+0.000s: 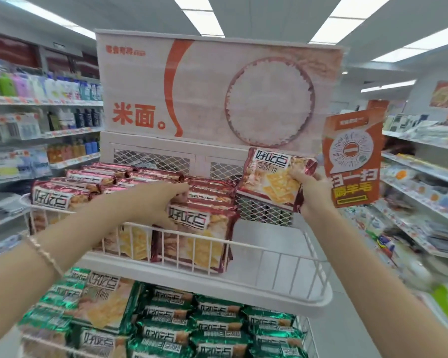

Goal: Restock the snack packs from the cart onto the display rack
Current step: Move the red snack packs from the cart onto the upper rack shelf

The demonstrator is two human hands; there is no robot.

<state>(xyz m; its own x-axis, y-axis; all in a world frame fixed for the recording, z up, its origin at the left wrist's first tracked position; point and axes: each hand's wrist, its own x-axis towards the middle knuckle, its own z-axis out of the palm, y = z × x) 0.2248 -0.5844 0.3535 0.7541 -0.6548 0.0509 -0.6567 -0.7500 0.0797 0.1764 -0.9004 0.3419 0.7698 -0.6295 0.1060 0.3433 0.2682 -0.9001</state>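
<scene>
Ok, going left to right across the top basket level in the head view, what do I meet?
leftmost red pack → left hand → held red pack → right hand → orange sign

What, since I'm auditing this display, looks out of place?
Nothing looks spilled. The top basket is lopsided: red packs crowd its left, its right half is bare. The right hand holds a spare pack.

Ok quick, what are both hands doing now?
Left hand: touching shelved red foil snack packs; grip unclear.
Right hand: holding one red foil snack pack.
</scene>
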